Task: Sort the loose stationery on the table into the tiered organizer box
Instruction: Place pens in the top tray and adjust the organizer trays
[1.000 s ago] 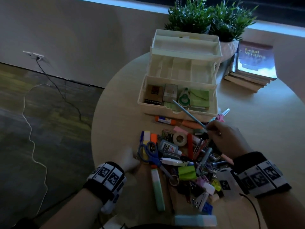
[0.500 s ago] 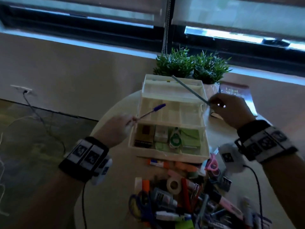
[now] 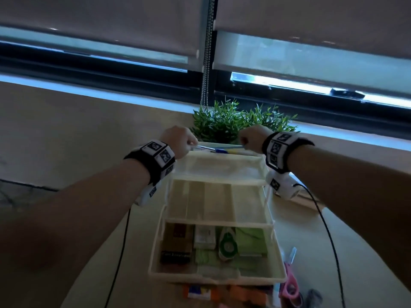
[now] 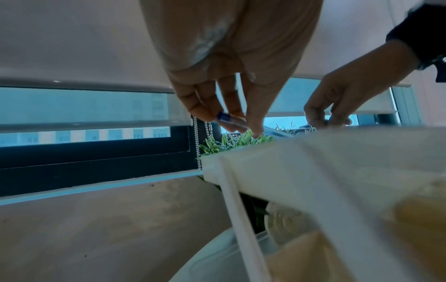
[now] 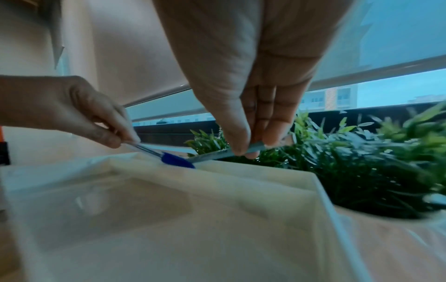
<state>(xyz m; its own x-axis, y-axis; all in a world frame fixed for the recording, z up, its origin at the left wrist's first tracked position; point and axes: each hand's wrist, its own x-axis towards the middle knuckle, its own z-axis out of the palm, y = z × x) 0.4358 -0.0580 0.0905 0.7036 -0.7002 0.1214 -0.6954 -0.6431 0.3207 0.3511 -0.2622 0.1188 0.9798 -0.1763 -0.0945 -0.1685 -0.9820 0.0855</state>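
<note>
Change: both hands have risen from the table pile to the organizer box's (image 3: 219, 221) top tier at 12 o'clock; two items near stowing.
Left hand (image 3: 178, 141): fingers pinch one blue-capped pen (image 5: 169, 157).
Right hand (image 3: 253, 138): fingers pinch one grey pen (image 5: 222, 153).
Tiers: three.

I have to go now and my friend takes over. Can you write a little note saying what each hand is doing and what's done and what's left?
Left hand: pinches a clear pen with a blue cap over the organizer box's top back tray.
Right hand: pinches a grey-blue pen over the same tray, its tip near the blue cap.
Done: bottom tray holds small boxes, a green tape dispenser and green notes.
Left: set both pens down; the middle divided tray looks unfilled; pink scissors and orange markers lie on the table in front of the box.
</note>
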